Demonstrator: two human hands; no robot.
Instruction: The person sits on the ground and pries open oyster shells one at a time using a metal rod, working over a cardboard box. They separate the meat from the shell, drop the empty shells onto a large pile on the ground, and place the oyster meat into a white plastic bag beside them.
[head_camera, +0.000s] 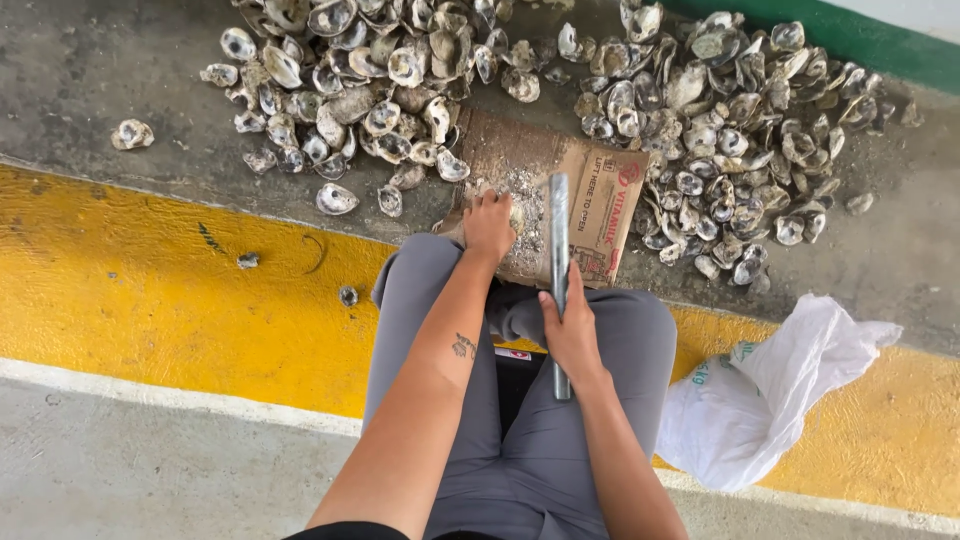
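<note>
Grey oyster shells (330, 80) lie heaped on the concrete floor (90, 70) at far left. Left hand (489, 226) presses closed on a small shell (516, 215) atop flattened cardboard (590, 200). Right hand (570, 330), nearer, grips a metal rod (559, 240) upright over it. More shells (740, 130) spread far right; a white plastic bag (760, 400) sits near right.

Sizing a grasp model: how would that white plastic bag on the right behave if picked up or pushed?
The white plastic bag is crumpled and slumped on the yellow stripe, so it is probably floppy and would deform rather than slide whole. Its thin, glossy film suggests it is light and slippery. It seems partly filled; contents are hidden, so weight is uncertain.
</note>
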